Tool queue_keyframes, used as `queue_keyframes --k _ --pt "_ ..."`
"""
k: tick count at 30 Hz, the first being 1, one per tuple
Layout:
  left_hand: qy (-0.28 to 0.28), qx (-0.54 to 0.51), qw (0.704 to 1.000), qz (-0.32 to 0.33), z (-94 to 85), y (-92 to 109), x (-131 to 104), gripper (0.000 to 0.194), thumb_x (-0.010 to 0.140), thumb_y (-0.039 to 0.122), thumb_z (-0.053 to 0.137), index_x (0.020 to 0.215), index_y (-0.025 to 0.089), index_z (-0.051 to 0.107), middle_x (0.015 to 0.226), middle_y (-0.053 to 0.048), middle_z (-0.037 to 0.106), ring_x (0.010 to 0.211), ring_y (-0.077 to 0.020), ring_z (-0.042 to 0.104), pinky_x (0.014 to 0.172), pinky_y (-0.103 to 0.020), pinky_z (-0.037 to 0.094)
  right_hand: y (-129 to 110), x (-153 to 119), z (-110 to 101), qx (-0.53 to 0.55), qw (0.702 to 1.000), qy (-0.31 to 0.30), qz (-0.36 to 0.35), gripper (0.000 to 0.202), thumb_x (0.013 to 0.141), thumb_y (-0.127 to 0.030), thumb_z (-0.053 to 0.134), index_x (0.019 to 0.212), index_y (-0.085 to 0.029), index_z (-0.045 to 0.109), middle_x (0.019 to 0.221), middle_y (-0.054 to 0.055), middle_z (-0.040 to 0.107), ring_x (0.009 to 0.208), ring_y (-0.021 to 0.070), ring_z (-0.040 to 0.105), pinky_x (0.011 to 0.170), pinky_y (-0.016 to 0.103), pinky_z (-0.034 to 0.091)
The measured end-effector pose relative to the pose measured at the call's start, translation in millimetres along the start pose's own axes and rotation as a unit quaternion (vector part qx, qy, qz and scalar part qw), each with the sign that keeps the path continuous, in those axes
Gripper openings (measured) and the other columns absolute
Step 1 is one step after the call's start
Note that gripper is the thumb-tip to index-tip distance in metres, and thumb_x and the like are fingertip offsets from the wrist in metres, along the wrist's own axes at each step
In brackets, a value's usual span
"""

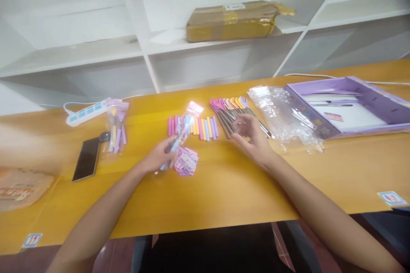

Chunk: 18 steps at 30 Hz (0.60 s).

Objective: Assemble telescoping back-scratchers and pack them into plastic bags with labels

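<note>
My left hand [162,153] is closed on a clear plastic bag with a light blue stick [174,146] in it; the bag's pink-and-white header [194,108] points away from me. Beneath and beside that hand lies a pile of pink-and-purple printed cards [186,162]. Behind it, a row of coloured handle-like sticks [208,129] is partly covered by the bag. My right hand [251,136] has its thumb and fingers curved apart, with nothing visible between them. It is over several metal rods with coloured curved heads [235,104], hiding part of them.
Clear plastic bags [283,115] lie beside an open purple box [336,130] at right. On the left are a filled bag [117,128], a phone [86,158], a power strip [88,113] and an orange-printed package [24,190]. A taped carton [230,21] sits on the shelf behind.
</note>
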State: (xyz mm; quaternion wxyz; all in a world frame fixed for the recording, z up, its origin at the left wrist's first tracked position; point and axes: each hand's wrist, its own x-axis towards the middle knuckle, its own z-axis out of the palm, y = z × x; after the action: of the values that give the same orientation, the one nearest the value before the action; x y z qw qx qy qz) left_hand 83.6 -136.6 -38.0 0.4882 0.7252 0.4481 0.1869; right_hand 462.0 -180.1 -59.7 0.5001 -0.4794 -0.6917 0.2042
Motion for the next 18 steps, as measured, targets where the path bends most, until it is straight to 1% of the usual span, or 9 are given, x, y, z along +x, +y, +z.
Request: queue_keyframes --k 1,2,3,5,7,8,11,14,18 --pt "-0.106 -0.074 0.991 -0.027 14.0 4.7 -6.5 0.079 0.093 0.025 0.059 0.169 0.017 0.039 0.070 0.003 0.070 0.051 -0.0149 0.063 0.052 -0.024 0.050 -2.1 -0.4 2.8 0.037 0.999 -0.009 0.005 0.060 0.103 -0.043 0.071 0.152 -0.027 0.040 0.132 0.011 0.063 0.083 0.0147 0.068 0.063 0.028 0.059" --pt "-0.189 -0.119 0.973 -0.050 26.5 9.1 -12.5 0.083 0.095 0.023 0.058 0.173 0.020 0.030 0.069 0.004 0.069 0.051 -0.0146 0.064 0.050 -0.023 0.048 -4.3 -0.7 4.8 0.060 0.998 -0.018 0.010 0.066 0.102 -0.044 0.073 0.155 -0.028 0.036 0.137 0.012 0.060 0.084 0.0145 0.069 0.062 0.028 0.060" --pt "-0.242 -0.144 0.958 -0.059 37.0 12.9 -17.8 0.087 0.095 0.019 0.058 0.176 0.022 0.025 0.065 0.005 0.067 0.049 -0.0143 0.063 0.047 -0.020 0.045 -6.4 -0.8 5.8 0.068 0.997 -0.023 0.017 0.068 0.102 -0.044 0.073 0.155 -0.028 0.035 0.138 0.013 0.059 0.086 0.0148 0.069 0.061 0.027 0.059" --pt "-0.297 -0.160 0.939 -0.068 52.2 18.6 -24.6 0.096 0.094 0.012 0.057 0.179 0.025 0.014 0.061 0.007 0.064 0.045 -0.0135 0.062 0.044 -0.017 0.040 -10.1 -0.6 5.3 0.040 0.998 -0.028 0.032 0.059 0.103 -0.043 0.072 0.151 -0.026 0.042 0.130 0.011 0.063 0.088 0.0165 0.070 0.058 0.025 0.056" --pt "-0.315 -0.174 0.931 -0.066 60.9 20.6 -26.1 0.100 0.094 0.011 0.056 0.180 0.025 0.006 0.058 0.008 0.064 0.041 -0.0125 0.059 0.042 -0.016 0.038 -12.4 0.3 2.6 -0.019 0.999 -0.034 0.027 0.048 0.104 -0.042 0.070 0.144 -0.024 0.051 0.121 0.011 0.067 0.093 0.0195 0.072 0.060 0.026 0.057" --pt "-0.318 -0.184 0.928 -0.064 63.6 20.3 -25.3 0.100 0.095 0.012 0.057 0.180 0.024 0.004 0.058 0.007 0.064 0.040 -0.0122 0.058 0.042 -0.016 0.038 -12.6 1.0 0.9 -0.048 0.998 -0.042 0.013 0.046 0.104 -0.042 0.070 0.142 -0.023 0.054 0.121 0.011 0.068 0.097 0.0215 0.072 0.065 0.028 0.059" --pt "-0.320 -0.217 0.921 -0.061 67.8 15.4 -20.4 0.099 0.099 0.020 0.062 0.180 0.023 0.004 0.062 0.004 0.069 0.039 -0.0124 0.057 0.041 -0.017 0.038 -10.1 2.5 -2.1 -0.105 0.991 -0.069 -0.036 0.053 0.100 -0.044 0.074 0.145 -0.021 0.056 0.128 0.015 0.069 0.106 0.0261 0.072 0.081 0.037 0.064" --pt "-0.322 -0.222 0.918 -0.068 68.5 9.3 -17.0 0.099 0.101 0.028 0.067 0.179 0.023 0.007 0.065 0.001 0.072 0.040 -0.0128 0.058 0.040 -0.017 0.037 -4.5 1.9 -0.8 -0.095 0.994 -0.058 -0.017 0.055 0.100 -0.041 0.072 0.148 -0.021 0.053 0.126 0.015 0.070 0.091 0.0223 0.072 0.072 0.036 0.063" --pt "-0.327 -0.206 0.920 -0.066 67.5 5.8 -16.7 0.095 0.102 0.031 0.067 0.179 0.025 0.013 0.066 0.002 0.072 0.042 -0.0125 0.060 0.042 -0.016 0.040 1.8 0.6 -0.8 -0.043 0.999 0.001 0.023 0.031 0.107 -0.033 0.060 0.136 -0.023 0.053 0.115 0.010 0.072 0.084 0.0188 0.071 0.063 0.030 0.058"
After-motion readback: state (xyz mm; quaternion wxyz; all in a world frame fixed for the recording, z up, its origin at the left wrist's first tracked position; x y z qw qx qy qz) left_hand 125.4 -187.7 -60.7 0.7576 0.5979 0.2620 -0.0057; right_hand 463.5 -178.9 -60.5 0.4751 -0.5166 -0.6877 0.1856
